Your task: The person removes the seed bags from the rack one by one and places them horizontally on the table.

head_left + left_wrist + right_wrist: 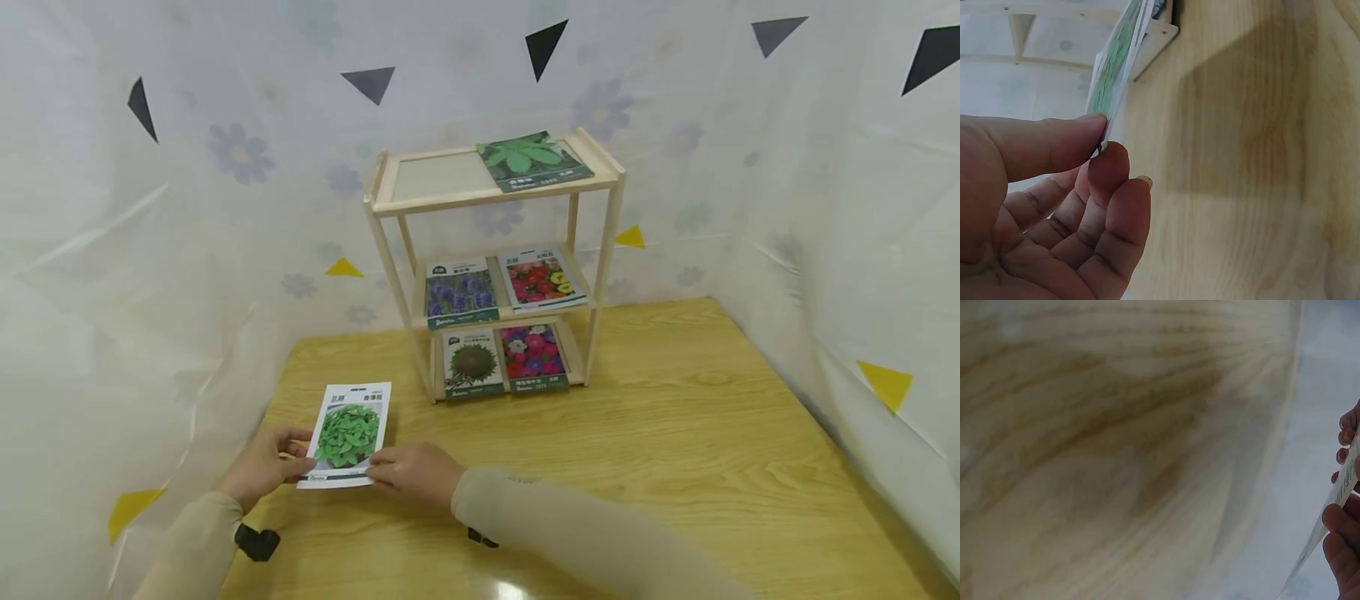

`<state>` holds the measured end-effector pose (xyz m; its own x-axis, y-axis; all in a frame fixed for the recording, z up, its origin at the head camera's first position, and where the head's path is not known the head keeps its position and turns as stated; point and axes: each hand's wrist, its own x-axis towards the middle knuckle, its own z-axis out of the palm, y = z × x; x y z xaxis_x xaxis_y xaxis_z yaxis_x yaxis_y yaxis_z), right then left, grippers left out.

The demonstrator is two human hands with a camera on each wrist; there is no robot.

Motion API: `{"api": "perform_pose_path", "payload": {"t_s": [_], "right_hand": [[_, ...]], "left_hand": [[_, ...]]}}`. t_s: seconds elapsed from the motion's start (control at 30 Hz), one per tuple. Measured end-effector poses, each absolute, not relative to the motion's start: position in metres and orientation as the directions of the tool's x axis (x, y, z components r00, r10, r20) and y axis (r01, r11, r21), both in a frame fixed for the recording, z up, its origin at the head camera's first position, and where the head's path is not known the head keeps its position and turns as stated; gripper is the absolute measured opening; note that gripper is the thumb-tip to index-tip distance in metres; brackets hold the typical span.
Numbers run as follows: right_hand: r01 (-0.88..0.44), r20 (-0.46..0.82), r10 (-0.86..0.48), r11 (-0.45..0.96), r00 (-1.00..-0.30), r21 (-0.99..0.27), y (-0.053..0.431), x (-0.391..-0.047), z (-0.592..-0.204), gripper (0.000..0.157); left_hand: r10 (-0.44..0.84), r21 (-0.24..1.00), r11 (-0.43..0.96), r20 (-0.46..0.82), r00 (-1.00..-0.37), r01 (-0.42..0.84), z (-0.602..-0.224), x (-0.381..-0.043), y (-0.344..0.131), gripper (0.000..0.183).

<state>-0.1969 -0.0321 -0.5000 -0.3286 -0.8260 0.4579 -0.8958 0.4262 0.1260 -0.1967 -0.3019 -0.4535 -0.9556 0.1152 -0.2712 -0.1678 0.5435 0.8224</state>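
Above the near left of the table, a seed packet with a green leafy plant on its front is held tilted between both hands. My left hand pinches its lower left edge. In the left wrist view the thumb and index fingertip meet on the thin packet, while the other fingers are curled below. My right hand grips the lower right edge. Only part of that hand shows at the right border of the right wrist view, against the packet's edge.
A three-tier wooden shelf stands at the back. A green-leaf packet lies on top. Purple and red flower packets occupy the middle; sunflower-like and pink flower packets the bottom. Pale curtains surround the wooden table.
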Motion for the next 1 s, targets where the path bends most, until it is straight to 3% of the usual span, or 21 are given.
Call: {"api": "perform_pose_path", "payload": {"t_s": [0.2, 0.57, 1.0], "right_hand": [[-0.893, 0.376, -0.837, 0.447, -0.398, 0.048, -0.048, -0.192, -0.513, 0.018], [-0.901, 0.224, -0.877, 0.433, -0.424, -0.01, -0.06, -0.184, -0.527, 0.022], [-0.902, 0.132, -0.893, 0.432, -0.431, -0.027, -0.066, -0.182, -0.542, 0.023]], "left_hand": [[0.041, 0.763, 0.61, -0.302, -0.953, -0.215, -0.468, -0.193, -0.31, 0.049], [-0.034, 0.673, 0.672, -0.387, -0.921, -0.308, -0.486, -0.186, -0.313, 0.045], [-0.029, 0.587, 0.769, -0.364, -0.931, -0.254, -0.502, -0.186, -0.317, 0.043]]}}
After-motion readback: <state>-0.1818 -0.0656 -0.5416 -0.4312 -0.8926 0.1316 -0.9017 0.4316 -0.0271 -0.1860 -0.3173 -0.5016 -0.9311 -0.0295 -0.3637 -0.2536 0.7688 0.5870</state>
